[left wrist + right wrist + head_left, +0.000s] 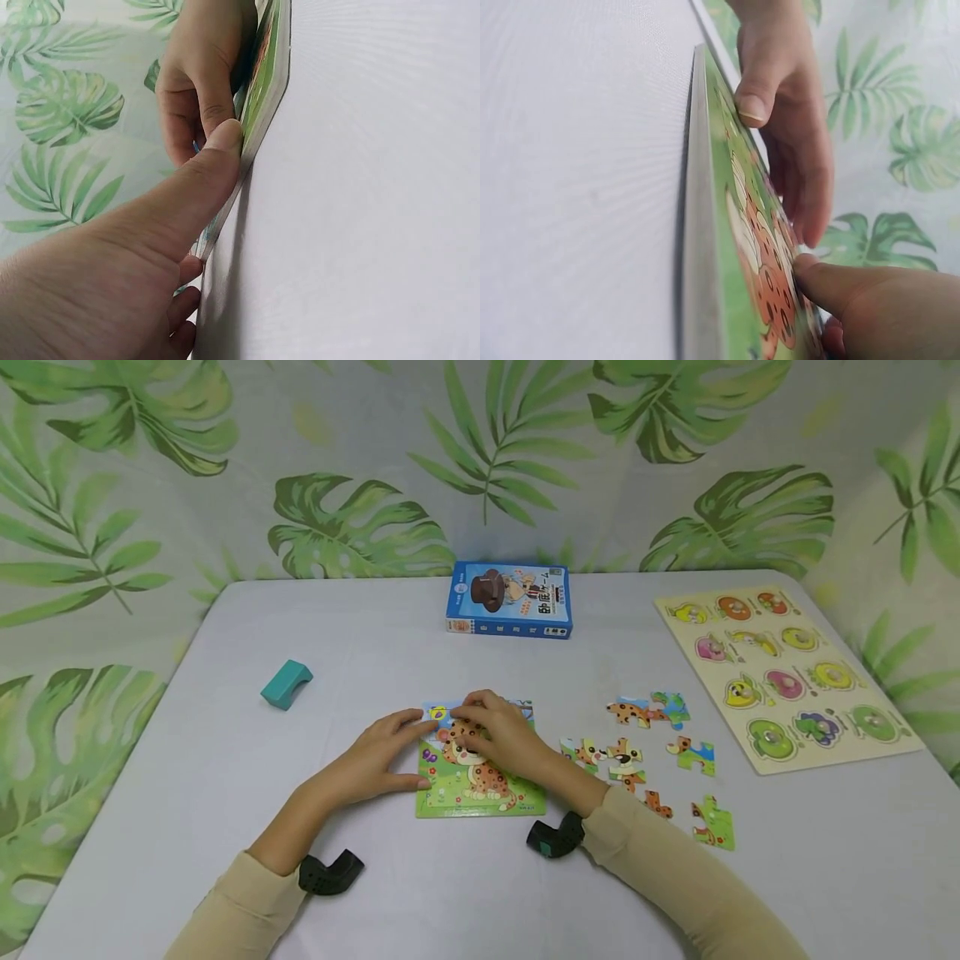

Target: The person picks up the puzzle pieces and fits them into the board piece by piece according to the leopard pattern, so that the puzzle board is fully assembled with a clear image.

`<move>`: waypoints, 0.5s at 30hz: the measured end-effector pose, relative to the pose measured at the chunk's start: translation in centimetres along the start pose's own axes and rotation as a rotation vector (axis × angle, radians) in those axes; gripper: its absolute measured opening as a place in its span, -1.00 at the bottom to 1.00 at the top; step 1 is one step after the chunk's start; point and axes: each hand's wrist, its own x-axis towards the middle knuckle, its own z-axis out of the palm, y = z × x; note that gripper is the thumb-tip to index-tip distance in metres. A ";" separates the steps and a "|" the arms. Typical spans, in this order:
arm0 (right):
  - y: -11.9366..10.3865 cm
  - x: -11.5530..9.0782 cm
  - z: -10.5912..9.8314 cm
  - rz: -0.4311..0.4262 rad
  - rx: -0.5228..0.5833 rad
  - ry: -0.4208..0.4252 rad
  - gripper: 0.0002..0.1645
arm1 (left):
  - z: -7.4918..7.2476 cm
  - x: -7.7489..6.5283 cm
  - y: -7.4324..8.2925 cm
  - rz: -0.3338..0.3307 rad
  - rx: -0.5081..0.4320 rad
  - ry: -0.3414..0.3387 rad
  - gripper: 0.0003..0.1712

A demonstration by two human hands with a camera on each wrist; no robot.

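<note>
A leopard jigsaw puzzle (480,797) lies on the table in a flat tray, with green grass along its front. My left hand (367,760) is at its left side; the thumb (221,139) touches the puzzle's edge while the loosely bent fingers reach toward its upper left corner. Over the upper part of the puzzle, my right hand (510,735) pinches a puzzle piece near the leopard's head, thumb and forefinger apart on either side. The piece is mostly hidden by the fingers. Several loose puzzle pieces (625,764) lie to the right.
A blue card game box (510,602) stands at the back. A board of fruit pictures (761,756) lies at the right, and a teal arch block (287,685) at the left. Black wrist devices (330,872) sit by both sleeves. Leaf-patterned cloth hangs behind the table.
</note>
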 end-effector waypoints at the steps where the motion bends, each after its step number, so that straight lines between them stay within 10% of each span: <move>1: 0.0 0.0 0.0 0.008 0.000 0.003 -0.56 | 0.0 0.0 0.0 0.002 0.007 -0.005 -0.15; 15: -0.6 0.4 0.3 0.099 -0.057 0.012 -0.57 | -0.4 0.2 0.4 0.001 0.048 -0.056 -0.11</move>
